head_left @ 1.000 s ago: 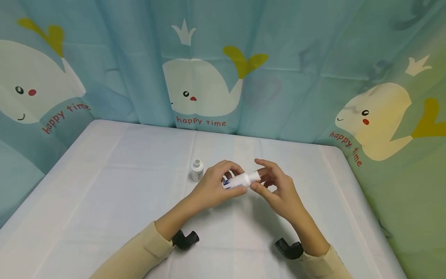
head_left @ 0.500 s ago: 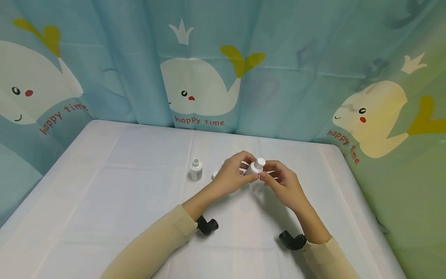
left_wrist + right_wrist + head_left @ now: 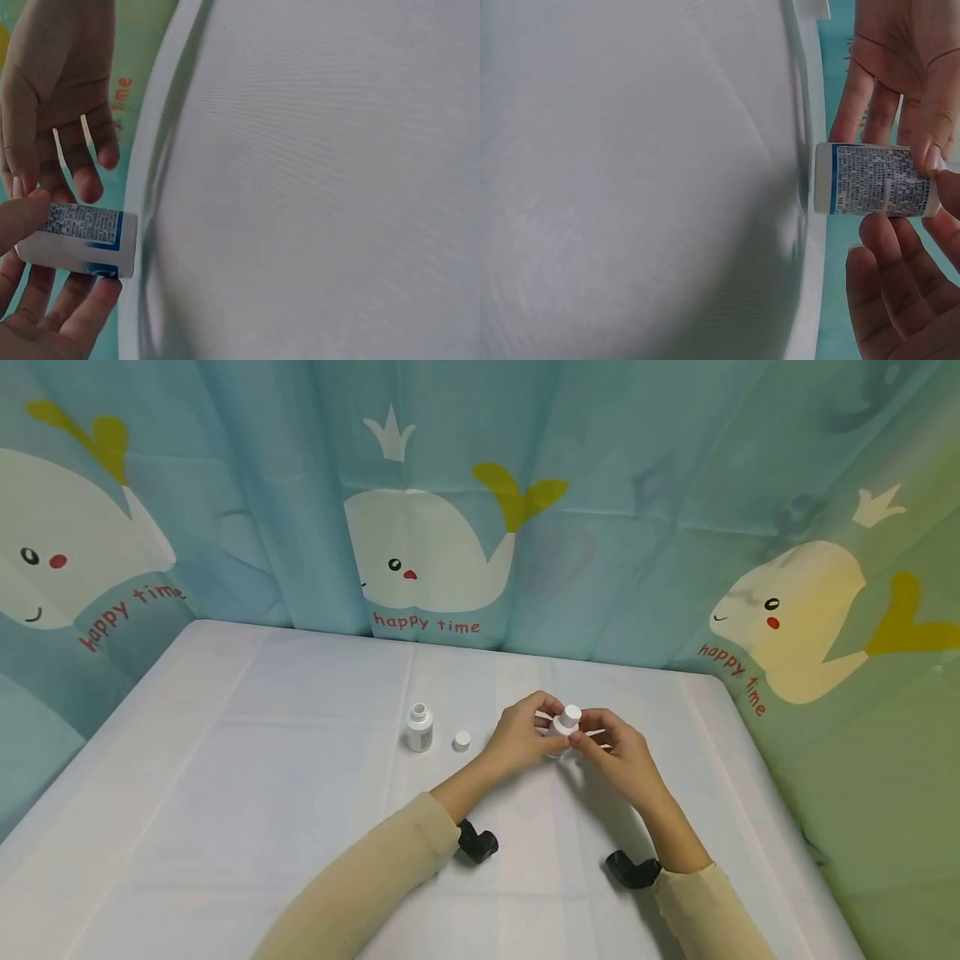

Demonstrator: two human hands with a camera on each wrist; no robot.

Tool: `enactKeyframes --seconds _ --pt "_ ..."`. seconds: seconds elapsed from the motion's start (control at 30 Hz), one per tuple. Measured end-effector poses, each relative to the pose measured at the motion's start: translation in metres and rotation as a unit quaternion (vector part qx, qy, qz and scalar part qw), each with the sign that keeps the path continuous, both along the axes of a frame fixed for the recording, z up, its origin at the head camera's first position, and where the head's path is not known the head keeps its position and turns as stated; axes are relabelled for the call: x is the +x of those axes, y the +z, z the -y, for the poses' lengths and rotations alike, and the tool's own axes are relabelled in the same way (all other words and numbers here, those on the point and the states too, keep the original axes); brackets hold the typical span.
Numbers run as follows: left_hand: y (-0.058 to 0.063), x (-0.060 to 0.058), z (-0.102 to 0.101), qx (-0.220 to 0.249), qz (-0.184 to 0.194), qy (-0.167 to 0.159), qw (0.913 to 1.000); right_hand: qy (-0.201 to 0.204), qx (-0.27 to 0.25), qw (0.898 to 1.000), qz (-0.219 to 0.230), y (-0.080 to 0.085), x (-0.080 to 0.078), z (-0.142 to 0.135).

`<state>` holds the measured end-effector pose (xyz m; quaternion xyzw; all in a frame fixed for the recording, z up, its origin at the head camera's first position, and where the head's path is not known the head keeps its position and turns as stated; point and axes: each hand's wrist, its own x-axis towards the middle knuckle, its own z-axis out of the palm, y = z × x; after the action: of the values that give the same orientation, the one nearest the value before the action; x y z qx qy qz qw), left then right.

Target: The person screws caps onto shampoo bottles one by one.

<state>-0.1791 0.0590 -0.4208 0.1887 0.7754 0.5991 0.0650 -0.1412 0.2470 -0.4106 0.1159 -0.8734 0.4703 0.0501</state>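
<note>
A small white pill bottle (image 3: 564, 727) with a white cap on it stands nearly upright between my two hands, above the table. My left hand (image 3: 521, 731) grips its body from the left, thumb in front and fingers behind. From the right, my right hand (image 3: 618, 756) holds it too, its thumb near the bottle's shoulder. Dense small print and a blue band show on its label (image 3: 881, 180) in the right wrist view. In the left wrist view, my left fingers (image 3: 86, 315) support it from below.
A second white bottle (image 3: 420, 728), uncapped, stands upright to the left. Between it and my left hand, a loose white cap (image 3: 462, 742) lies on the white tablecloth (image 3: 300, 777). Behind the table hangs a blue-green curtain (image 3: 300, 568) with printed whales.
The capped bottle has moved right and turned from lying sideways to nearly upright. My left hand went right with it, uncovering the loose cap. My right fingers have come onto the bottle.
</note>
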Motion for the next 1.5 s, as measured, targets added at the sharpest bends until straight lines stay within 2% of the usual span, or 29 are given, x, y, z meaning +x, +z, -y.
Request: enactKeyframes --seconds 0.07,0.13,0.2,0.3,0.37,0.5,0.57,0.63,0.7,0.8,0.87,0.93,1.0,1.07,1.2,1.33,1.5 --pt "-0.003 0.0 0.0 0.0 0.003 0.0 1.0 0.004 0.009 1.0 -0.002 0.007 0.004 0.004" --pt "-0.005 0.0 0.0 0.001 0.002 0.0 1.0 0.007 0.012 1.0 -0.005 0.006 0.004 0.004" --pt "-0.007 0.0 0.0 0.0 -0.002 -0.002 1.0 0.01 0.016 1.0 -0.006 0.004 0.004 0.004" --pt "-0.01 0.001 0.003 -0.006 -0.006 -0.008 0.9999 0.009 0.017 1.0 -0.012 -0.008 -0.002 -0.002" --pt "-0.009 0.003 0.008 -0.011 -0.008 -0.011 0.9998 0.0 0.02 0.999 -0.027 -0.008 -0.001 0.0" --pt "-0.001 0.01 0.028 -0.003 -0.022 -0.015 0.9996 -0.044 0.037 0.993 -0.104 0.003 0.003 0.01" --pt "0.009 0.015 0.042 0.015 -0.031 -0.018 0.9992 -0.063 0.04 0.984 -0.162 0.012 0.006 0.017" --pt "0.022 0.021 0.059 0.037 -0.053 -0.023 0.9977 -0.061 0.03 0.976 -0.209 0.023 0.009 0.027" --pt "0.037 0.027 0.079 0.058 -0.083 -0.023 0.9946 -0.033 0.018 0.969 -0.243 0.034 0.01 0.04" --pt "0.055 0.032 0.111 0.069 -0.148 -0.003 0.9866 0.039 0.013 0.967 -0.251 0.045 0.011 0.06" --pt "0.063 0.033 0.13 0.052 -0.179 0.022 0.9822 0.085 0.032 0.966 -0.244 0.046 0.011 0.074" --pt "0.065 0.032 0.148 0.021 -0.189 0.048 0.9805 0.118 0.062 0.965 -0.226 0.044 0.01 0.087" --pt "0.062 0.029 0.162 -0.011 -0.177 0.064 0.982 0.14 0.11 0.961 -0.212 0.039 0.008 0.098" --pt "0.055 0.026 0.172 -0.039 -0.148 0.07 0.9858 0.154 0.165 0.954 -0.199 0.034 0.006 0.107" --pt "0.037 0.021 0.18 -0.068 -0.085 0.057 0.9924 0.163 0.267 0.934 -0.172 0.02 0.002 0.12" --pt "0.023 0.017 0.181 -0.076 -0.044 0.03 0.9957 0.178 0.321 0.917 -0.156 0.009 0.0 0.125" --pt "0.011 0.015 0.183 -0.06 0.008 0.006 0.9981 0.24 0.354 0.892 -0.145 0.003 0.002 0.124"
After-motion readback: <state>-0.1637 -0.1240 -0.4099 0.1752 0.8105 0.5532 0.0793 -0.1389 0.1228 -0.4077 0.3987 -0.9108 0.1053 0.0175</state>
